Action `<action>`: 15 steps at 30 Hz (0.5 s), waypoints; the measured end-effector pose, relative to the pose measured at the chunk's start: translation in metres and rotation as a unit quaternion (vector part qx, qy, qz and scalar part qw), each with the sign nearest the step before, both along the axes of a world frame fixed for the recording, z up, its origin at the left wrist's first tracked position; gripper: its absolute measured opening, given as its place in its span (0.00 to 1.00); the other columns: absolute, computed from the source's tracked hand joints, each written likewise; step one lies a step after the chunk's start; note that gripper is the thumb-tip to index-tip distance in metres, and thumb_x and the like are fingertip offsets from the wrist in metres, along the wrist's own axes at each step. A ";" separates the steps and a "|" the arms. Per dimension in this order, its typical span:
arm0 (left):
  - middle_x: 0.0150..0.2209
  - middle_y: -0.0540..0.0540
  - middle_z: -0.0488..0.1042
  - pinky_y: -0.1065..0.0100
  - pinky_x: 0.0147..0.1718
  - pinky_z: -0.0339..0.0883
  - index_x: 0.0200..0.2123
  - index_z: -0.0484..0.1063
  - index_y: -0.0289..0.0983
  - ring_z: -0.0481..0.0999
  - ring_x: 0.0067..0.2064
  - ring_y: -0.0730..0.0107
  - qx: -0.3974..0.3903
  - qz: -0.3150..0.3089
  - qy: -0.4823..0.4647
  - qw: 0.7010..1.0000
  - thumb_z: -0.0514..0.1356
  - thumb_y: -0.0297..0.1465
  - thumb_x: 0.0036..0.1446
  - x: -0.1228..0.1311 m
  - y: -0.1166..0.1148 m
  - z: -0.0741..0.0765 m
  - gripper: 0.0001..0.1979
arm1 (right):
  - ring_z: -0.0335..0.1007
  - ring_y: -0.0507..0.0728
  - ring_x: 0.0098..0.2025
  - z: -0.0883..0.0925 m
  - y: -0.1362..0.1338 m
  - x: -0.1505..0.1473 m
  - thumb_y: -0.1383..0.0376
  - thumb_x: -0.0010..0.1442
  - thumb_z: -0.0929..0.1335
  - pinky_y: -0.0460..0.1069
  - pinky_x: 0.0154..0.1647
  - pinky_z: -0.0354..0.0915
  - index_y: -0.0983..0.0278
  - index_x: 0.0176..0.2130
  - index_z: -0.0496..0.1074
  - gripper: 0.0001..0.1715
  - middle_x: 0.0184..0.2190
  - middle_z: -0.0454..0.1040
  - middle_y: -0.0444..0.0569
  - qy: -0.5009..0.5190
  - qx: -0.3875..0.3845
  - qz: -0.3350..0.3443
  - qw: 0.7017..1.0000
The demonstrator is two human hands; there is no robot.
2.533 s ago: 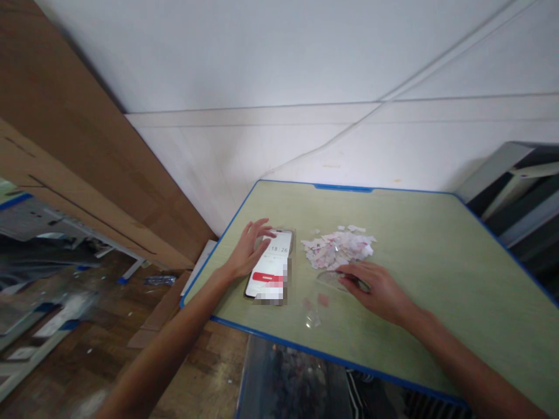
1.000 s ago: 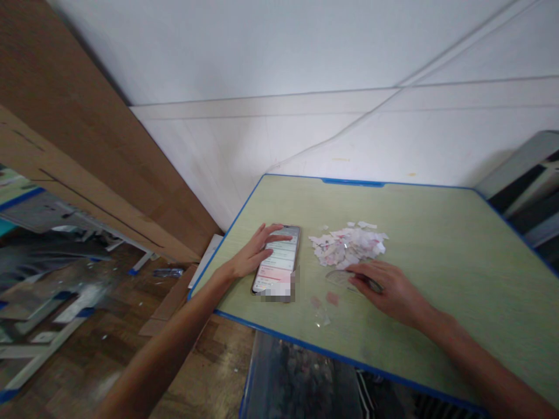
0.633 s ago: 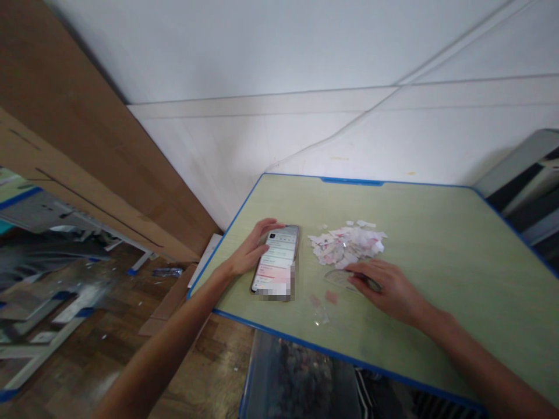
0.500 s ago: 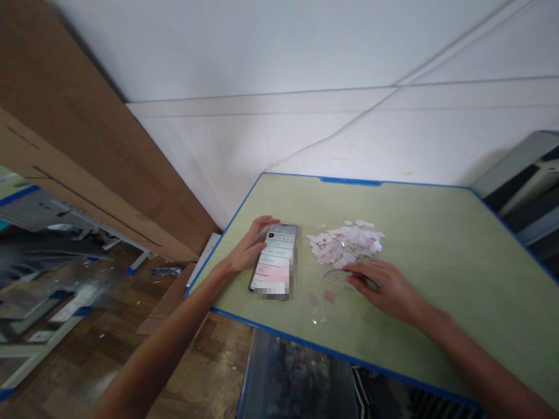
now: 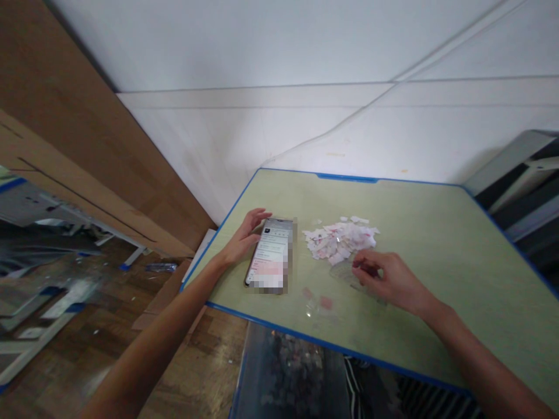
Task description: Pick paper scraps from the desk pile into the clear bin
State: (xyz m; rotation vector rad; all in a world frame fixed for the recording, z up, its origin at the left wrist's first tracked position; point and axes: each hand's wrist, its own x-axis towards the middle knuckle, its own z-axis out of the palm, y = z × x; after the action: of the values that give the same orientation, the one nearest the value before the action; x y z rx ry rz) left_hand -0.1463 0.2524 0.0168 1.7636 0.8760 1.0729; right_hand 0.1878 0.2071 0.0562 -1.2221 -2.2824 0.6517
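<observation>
A smartphone (image 5: 269,256) lies on the green tabletop (image 5: 419,215), its screen lit and partly pixelated. My left hand (image 5: 248,237) rests along its left side, fingers apart, with thumb and fingertips at the phone's edge. To the right is a heap of torn white and pinkish paper scraps (image 5: 340,240). Just below that heap, my right hand (image 5: 388,279) is closed, thumb and fingertips pinched; anything between them is too small to make out. Under these fingers lies a clear plastic piece (image 5: 343,276) with a curved edge, partly hidden by the hand.
Small pinkish pieces (image 5: 325,302) and shiny clear bits lie near the table's front edge. A white wall (image 5: 305,125) borders the table's back, with a cable running down it. Cardboard (image 5: 109,151) stands at left. A bin (image 5: 288,372) is below the front edge.
My right hand has opened its grip on the clear plastic piece, which lies lower on the table, and its fingers are pinched above it. My left hand stays by the phone. The view shifts slightly.
</observation>
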 end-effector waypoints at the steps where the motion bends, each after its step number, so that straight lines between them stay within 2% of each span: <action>1: 0.57 0.40 0.58 0.53 0.61 0.39 0.55 0.49 0.41 0.53 0.62 0.61 -0.001 0.001 0.000 1.000 0.54 0.25 0.49 0.000 0.000 0.001 0.29 | 0.63 0.50 0.16 0.000 -0.001 -0.001 0.68 0.53 0.62 0.44 0.18 0.58 0.63 0.25 0.64 0.06 0.15 0.69 0.42 -0.010 -0.026 0.006 1.000; 4: 0.57 0.39 0.58 0.51 0.60 0.40 0.55 0.49 0.40 0.53 0.62 0.59 -0.003 0.001 -0.002 1.000 0.54 0.26 0.49 0.001 -0.001 0.001 0.29 | 0.62 0.49 0.16 -0.002 -0.005 -0.009 0.69 0.53 0.62 0.43 0.18 0.56 0.62 0.24 0.61 0.07 0.14 0.68 0.41 -0.017 -0.063 0.007 0.998; 9: 0.57 0.39 0.58 0.51 0.60 0.40 0.54 0.50 0.40 0.53 0.62 0.59 0.009 0.007 -0.001 1.000 0.55 0.26 0.49 0.001 0.000 0.001 0.29 | 0.60 0.49 0.17 -0.010 -0.007 -0.030 0.69 0.53 0.64 0.44 0.19 0.54 0.63 0.26 0.65 0.04 0.14 0.67 0.41 -0.028 -0.035 -0.001 0.999; 15: 0.58 0.41 0.58 0.54 0.60 0.40 0.54 0.52 0.40 0.52 0.62 0.60 0.022 0.014 -0.006 1.000 0.55 0.25 0.48 0.001 0.001 -0.001 0.29 | 0.64 0.50 0.20 -0.012 -0.012 -0.050 0.68 0.56 0.64 0.44 0.23 0.57 0.65 0.34 0.71 0.06 0.19 0.71 0.43 -0.035 -0.038 0.068 0.996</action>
State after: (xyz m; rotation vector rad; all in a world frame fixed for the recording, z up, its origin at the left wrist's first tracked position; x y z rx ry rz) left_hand -0.1455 0.2539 0.0160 1.7848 0.8783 1.1282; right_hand 0.1379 0.1950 0.0445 -1.1476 -2.4369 0.7627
